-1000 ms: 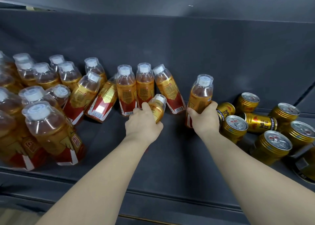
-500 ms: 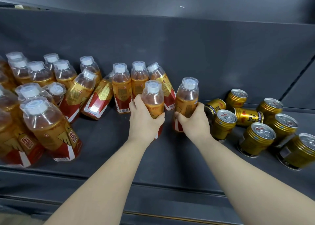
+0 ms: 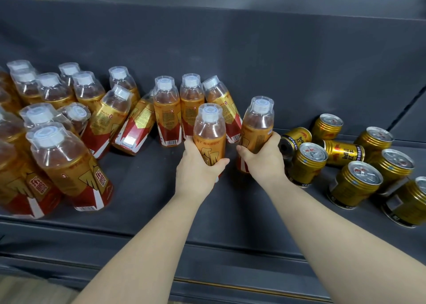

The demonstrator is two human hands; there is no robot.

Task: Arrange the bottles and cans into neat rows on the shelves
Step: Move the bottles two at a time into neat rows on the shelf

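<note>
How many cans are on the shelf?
8: six upright cans, two lying cans, all right of the right hand. Others may be cut off at the right edge.

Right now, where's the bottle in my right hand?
Head view, centre: the right-hand bottle is between the left-hand bottle and the gold cans.

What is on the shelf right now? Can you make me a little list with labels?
Place: dark grey shelf
Left hand: grips the first bottle, which is upright
Right hand: grips the second bottle, just beside the first
Other bottles: many at the left and back
Leaning bottle: tipped over against its neighbours
Gold cans: bunched at the right, mostly upright
Lying can: on its side among them
Neat rows yet: no
</note>
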